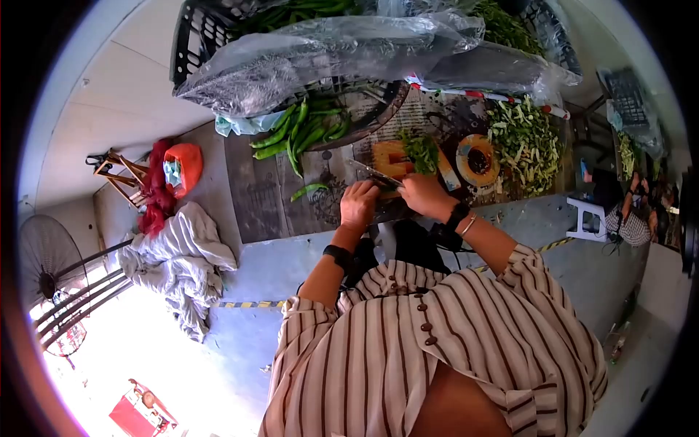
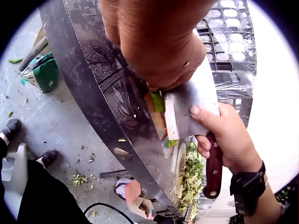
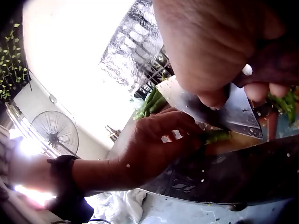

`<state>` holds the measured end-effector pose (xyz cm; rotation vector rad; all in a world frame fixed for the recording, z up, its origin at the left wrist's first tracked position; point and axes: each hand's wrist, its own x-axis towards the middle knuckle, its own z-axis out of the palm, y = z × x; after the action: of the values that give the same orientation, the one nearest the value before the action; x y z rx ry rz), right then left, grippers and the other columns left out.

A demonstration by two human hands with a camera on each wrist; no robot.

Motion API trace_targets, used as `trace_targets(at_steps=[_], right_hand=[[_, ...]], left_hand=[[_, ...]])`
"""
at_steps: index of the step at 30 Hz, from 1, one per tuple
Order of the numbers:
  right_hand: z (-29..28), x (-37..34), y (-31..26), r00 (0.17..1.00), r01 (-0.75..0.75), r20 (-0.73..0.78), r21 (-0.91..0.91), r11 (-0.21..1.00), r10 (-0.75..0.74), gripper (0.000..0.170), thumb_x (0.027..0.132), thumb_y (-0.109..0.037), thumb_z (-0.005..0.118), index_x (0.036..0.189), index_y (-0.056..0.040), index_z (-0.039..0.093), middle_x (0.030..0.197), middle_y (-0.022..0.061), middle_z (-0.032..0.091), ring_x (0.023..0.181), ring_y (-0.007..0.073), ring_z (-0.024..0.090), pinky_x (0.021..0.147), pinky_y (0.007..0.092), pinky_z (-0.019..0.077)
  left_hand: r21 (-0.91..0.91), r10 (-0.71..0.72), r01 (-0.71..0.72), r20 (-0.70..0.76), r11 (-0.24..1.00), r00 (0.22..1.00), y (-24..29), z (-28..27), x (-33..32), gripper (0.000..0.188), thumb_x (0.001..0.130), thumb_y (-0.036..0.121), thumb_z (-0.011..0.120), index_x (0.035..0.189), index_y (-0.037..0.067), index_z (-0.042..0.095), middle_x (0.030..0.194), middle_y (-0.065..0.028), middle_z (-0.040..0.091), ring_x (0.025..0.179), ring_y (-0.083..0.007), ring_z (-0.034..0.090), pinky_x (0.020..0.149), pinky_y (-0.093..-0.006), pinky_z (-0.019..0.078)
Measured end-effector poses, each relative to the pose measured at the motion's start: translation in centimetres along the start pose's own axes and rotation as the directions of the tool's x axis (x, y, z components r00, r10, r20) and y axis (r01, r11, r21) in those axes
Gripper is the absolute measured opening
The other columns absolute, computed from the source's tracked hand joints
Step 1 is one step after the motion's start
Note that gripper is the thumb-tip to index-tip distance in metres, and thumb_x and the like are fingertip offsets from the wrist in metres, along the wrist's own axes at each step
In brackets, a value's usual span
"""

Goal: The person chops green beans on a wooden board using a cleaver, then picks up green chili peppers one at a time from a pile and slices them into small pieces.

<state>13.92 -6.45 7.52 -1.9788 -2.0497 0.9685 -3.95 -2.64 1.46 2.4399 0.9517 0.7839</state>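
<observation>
My right hand (image 1: 426,197) grips a cleaver (image 2: 189,114) by its dark red handle, thumb and fingers against the wide steel blade. Beside the blade, my left hand (image 1: 358,205) holds a green chili pepper (image 3: 217,136) with curled fingers, covering most of it. In the left wrist view the cut end of the pepper shows right at the blade. Under it lies a cutting board with orange patches (image 1: 389,159). A small heap of cut green pepper (image 1: 420,151) is just beyond the cleaver. Several whole green peppers (image 1: 298,135) lie to the left.
A large heap of chopped pale-green pieces (image 1: 528,142) covers the table's right end. Behind the table stands a black crate (image 1: 196,47) draped with clear plastic. A red-and-white strip (image 1: 495,95) runs along the back. A white stool (image 1: 587,217) stands on the floor at right.
</observation>
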Motion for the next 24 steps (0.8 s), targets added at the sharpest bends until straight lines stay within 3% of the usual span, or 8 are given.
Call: trace_targets(at_steps=[6,12,14,24], right_hand=[[0.2,-0.1,0.1,0.999,0.041,-0.029,0.008,0.999,-0.041,0.022,0.081,-0.015,0.054,0.068,0.0021,0.057,0.067,0.0188,0.056,0.066,0.0363,0.056,0.061,0.0447,0.0445],[0.7,0.1,-0.1,1.0,-0.018,-0.001,0.007,1.0,0.018,0.02,0.079,-0.015,0.054,0.069,0.0015,0.058,0.069,0.0196,0.058,0.066,0.0372,0.057,0.061,0.0445,0.0451],[1.9,0.3,0.2,0.995,-0.033,-0.09,0.066,0.997,0.039,0.02,0.079,-0.016,0.054,0.07,0.0013,0.058,0.07,0.0206,0.058,0.067,0.0375,0.057,0.062,0.0448,0.0455],[1.2,0.6,0.8,0.985,-0.091,-0.141,0.081,0.993,0.101,0.021,0.08,-0.019,0.056,0.073,0.0013,0.058,0.07,0.02,0.057,0.067,0.037,0.057,0.06,0.0433,0.0448]], left_hand=[[-0.009,-0.001,0.001,0.005,1.0,1.0,0.0,-0.1,-0.1,0.006,0.068,0.009,0.053,0.074,0.01,0.053,0.083,-0.0031,0.055,0.08,-0.0229,0.055,0.068,-0.0328,0.0436],[-0.037,-0.023,0.024,0.023,0.999,0.999,0.0,0.0,-0.2,0.007,0.067,0.008,0.054,0.074,0.01,0.054,0.085,-0.0042,0.057,0.082,-0.0243,0.056,0.069,-0.0338,0.0442],[-0.045,-0.018,0.018,0.005,0.999,1.0,0.0,0.0,-0.3,0.006,0.067,0.008,0.054,0.074,0.01,0.055,0.086,-0.0042,0.057,0.082,-0.0243,0.056,0.07,-0.0337,0.0444],[-0.032,-0.016,0.015,-0.03,0.999,0.999,-0.3,0.5,-0.2,0.008,0.067,0.007,0.056,0.074,0.011,0.056,0.086,-0.0039,0.058,0.082,-0.0236,0.057,0.069,-0.0334,0.0455]])
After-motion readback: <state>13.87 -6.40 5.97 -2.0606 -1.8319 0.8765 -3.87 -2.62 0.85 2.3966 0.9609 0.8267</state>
